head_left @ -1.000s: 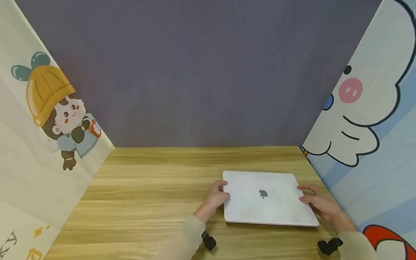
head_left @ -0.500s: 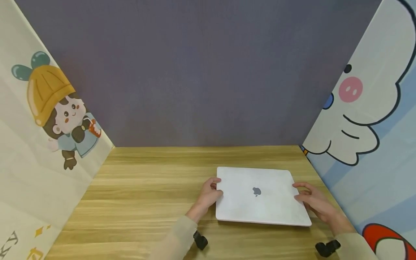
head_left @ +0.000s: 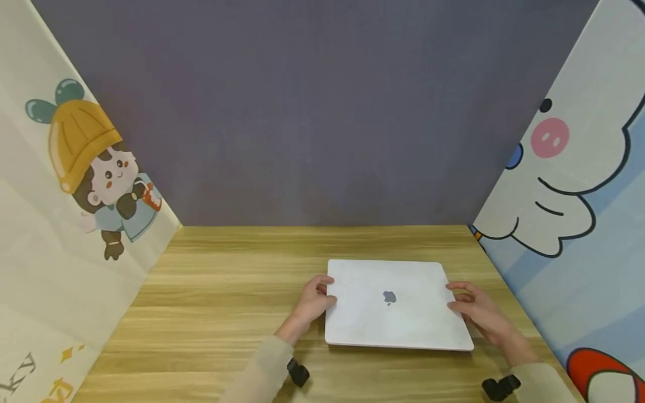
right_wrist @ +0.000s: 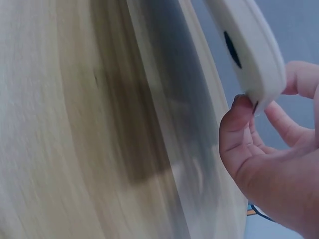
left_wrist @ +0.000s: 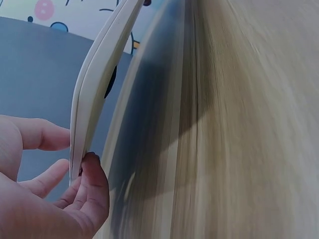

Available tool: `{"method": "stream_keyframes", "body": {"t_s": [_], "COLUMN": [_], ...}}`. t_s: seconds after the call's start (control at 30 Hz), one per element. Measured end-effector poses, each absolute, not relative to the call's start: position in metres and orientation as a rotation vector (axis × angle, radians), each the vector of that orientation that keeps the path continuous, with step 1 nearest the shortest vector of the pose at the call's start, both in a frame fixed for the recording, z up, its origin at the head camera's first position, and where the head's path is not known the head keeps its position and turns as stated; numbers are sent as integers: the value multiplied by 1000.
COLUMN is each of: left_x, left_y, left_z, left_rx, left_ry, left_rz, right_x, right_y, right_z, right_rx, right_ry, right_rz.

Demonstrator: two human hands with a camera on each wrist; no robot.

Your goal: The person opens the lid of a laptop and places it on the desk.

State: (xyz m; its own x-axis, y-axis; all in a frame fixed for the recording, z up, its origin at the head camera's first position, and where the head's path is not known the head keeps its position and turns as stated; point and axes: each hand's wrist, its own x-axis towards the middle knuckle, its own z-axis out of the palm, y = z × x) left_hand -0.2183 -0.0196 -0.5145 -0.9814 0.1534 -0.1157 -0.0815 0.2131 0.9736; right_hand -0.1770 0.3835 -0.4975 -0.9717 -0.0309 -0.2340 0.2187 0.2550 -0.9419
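Observation:
A closed silver laptop [head_left: 358,319] with a dark apple logo on its lid is held level between both hands. My left hand [head_left: 308,308] grips its left edge, and my right hand [head_left: 481,313] grips the right edge. In the left wrist view the laptop [left_wrist: 89,99] is off the wood, fingers curled under it, with a dark foot [left_wrist: 110,82] on its underside. The right wrist view has the laptop's corner [right_wrist: 259,59] pinched between the right hand's [right_wrist: 279,164] fingers, above the tabletop.
The wood-grain table [head_left: 216,302] extends left of the laptop. A dark grey panel [head_left: 322,112] stands behind it. Cartoon-printed sheets line the left side [head_left: 40,252] and right side [head_left: 604,268]. A black wrist camera [head_left: 298,372] hangs at the left sleeve.
Both hands have carried the laptop to the left across the head view, keeping the same hold on its two edges. The view itself has shifted slightly.

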Motion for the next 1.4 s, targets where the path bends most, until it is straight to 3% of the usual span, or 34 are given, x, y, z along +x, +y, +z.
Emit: {"method": "stream_keyframes", "body": {"t_s": [1.4], "left_x": [-214], "left_y": [-116], "left_z": [-514], "left_rx": [-49], "left_ry": [2412], "left_rz": [1801], "right_x": [-204], "right_y": [285], "right_z": [-506], "right_rx": [57], "right_ry": [2392], "right_rz": [-1659]}}
